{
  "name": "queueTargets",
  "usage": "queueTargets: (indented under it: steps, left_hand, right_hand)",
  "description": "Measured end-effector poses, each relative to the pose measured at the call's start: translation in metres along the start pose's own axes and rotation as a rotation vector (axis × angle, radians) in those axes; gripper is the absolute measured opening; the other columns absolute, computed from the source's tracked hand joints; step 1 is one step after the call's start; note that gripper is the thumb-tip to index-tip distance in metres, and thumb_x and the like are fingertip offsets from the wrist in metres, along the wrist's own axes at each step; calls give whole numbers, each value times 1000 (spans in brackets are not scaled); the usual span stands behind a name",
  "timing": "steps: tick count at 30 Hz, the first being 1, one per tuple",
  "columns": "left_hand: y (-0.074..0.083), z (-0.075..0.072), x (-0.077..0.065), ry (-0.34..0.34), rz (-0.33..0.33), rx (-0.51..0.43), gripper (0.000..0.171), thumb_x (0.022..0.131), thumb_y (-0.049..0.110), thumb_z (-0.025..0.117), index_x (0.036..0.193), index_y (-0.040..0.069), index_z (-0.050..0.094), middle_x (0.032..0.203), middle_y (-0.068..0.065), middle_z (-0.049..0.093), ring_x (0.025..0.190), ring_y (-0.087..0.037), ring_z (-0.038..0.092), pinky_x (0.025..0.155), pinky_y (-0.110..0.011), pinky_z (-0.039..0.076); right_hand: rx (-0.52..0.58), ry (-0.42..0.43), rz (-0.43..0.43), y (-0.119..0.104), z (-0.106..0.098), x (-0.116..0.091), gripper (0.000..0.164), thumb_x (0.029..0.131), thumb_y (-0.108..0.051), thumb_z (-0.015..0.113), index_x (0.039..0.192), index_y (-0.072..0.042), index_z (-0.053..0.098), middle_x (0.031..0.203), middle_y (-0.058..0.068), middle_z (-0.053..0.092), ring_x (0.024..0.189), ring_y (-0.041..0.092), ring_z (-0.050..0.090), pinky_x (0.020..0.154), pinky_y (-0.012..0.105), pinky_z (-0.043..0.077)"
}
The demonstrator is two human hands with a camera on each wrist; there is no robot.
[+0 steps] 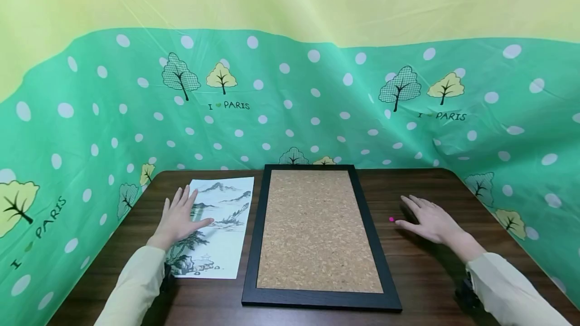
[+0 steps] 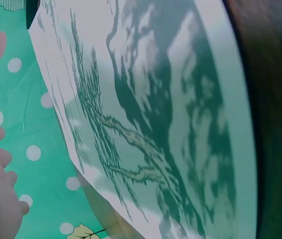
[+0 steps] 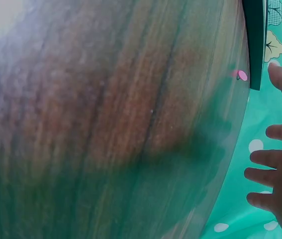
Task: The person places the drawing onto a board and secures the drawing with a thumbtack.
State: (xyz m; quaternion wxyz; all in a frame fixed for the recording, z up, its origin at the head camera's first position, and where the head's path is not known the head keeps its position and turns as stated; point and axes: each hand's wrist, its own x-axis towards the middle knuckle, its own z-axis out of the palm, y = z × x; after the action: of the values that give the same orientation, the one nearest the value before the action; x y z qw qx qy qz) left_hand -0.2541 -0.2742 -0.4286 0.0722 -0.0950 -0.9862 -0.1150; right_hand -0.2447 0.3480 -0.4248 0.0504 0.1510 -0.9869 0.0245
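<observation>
My left hand [image 1: 178, 219] is spread over the left part of a sheet of paper [image 1: 230, 251] printed with an ink landscape of mountains and trees. Its fingers are straight and hold nothing. In the left wrist view the printed sheet [image 2: 145, 99] fills most of the picture, with the hand [image 2: 1, 189] along the left edge. On the other side, my right hand [image 1: 430, 221] hovers above the table with fingers extended and nothing in them. A pink push pin [image 1: 391, 219] lies just left of its thumb, also visible in the right wrist view as a pink pin [image 3: 242, 75].
A cork board [image 1: 319, 230] with a black frame [image 1: 254, 255] lies between the hands on the dark wooden table [image 1: 204, 303]. Behind the table hangs a green and yellow cloth [image 1: 312, 99] with white dots and trees.
</observation>
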Motion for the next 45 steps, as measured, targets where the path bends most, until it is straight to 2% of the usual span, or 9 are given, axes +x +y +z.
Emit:
queueTargets:
  steps: [6, 12, 19, 24, 27, 30, 35, 40, 45]
  left_hand:
    - [-6, -2, -1, -10, -14, -30, 103, 76, 64, 55, 143, -3, 16, 146, -28, 9, 133, -45, 5, 102, -62, 4]
    - [-13, -3, -5, -15, -29, -40, 102, 77, 65, 52, 140, -8, 19, 142, -33, 18, 129, -48, 16, 101, -60, 15]
    - [-20, -7, -13, -39, -118, -120, 101, 78, 65, 52, 138, -10, 23, 137, -34, 26, 123, -51, 25, 95, -62, 25]
    - [-27, -5, -18, -83, -180, -195, 99, 79, 65, 50, 138, -10, 24, 134, -37, 29, 120, -52, 29, 92, -62, 29]
    - [-31, -5, -20, -112, -199, -223, 97, 80, 62, 52, 137, -12, 24, 132, -38, 30, 119, -52, 30, 91, -61, 30]
    - [-35, -5, -21, -134, -219, -230, 93, 82, 56, 54, 135, -14, 24, 131, -40, 31, 118, -53, 31, 90, -61, 31]
    - [-39, -5, -22, -138, -282, -194, 77, 83, 36, 60, 131, -16, 30, 125, -40, 36, 112, -53, 37, 88, -57, 35]
    - [-42, -6, -22, -129, -345, -162, 65, 80, 24, 64, 124, -16, 39, 115, -37, 46, 103, -49, 45, 82, -54, 40]
    - [-45, -6, -21, -124, -394, -223, 63, 78, 21, 66, 120, -19, 41, 106, -34, 52, 96, -45, 51, 78, -50, 42]
  right_hand:
    - [63, 8, 9, -1, 2, -1, 80, 83, -56, 53, 132, 6, 39, 126, 33, 42, 113, 49, 39, 86, 59, 36]
    - [165, -10, 50, -5, 4, -1, 78, 85, -55, 50, 133, 6, 37, 128, 33, 41, 115, 50, 38, 87, 59, 34]
    - [251, -7, 56, -7, 7, 0, 73, 88, -48, 51, 132, 8, 37, 128, 34, 40, 114, 50, 37, 88, 61, 33]
    - [318, 36, 25, -8, 10, 1, 61, 89, -36, 55, 126, 11, 42, 123, 34, 45, 112, 49, 41, 87, 59, 34]
    - [375, 73, 10, -9, 12, 2, 52, 88, -28, 58, 122, 11, 47, 115, 30, 51, 104, 44, 49, 83, 54, 40]
    - [437, 95, 4, -10, 14, 4, 43, 87, -21, 61, 116, 9, 52, 101, 22, 58, 89, 32, 56, 72, 44, 46]
    - [539, 75, 25, -13, 18, 9, 32, 86, -15, 61, 109, 8, 57, 81, 5, 56, 69, 13, 51, 58, 26, 42]
    - [607, 45, 61, -16, 22, 13, 26, 86, -10, 60, 106, 7, 59, 77, 4, 54, 66, 12, 49, 54, 24, 41]
    - [633, 17, 91, -20, 23, 15, 20, 86, -7, 58, 101, 6, 61, 77, 4, 55, 65, 13, 48, 52, 24, 42]
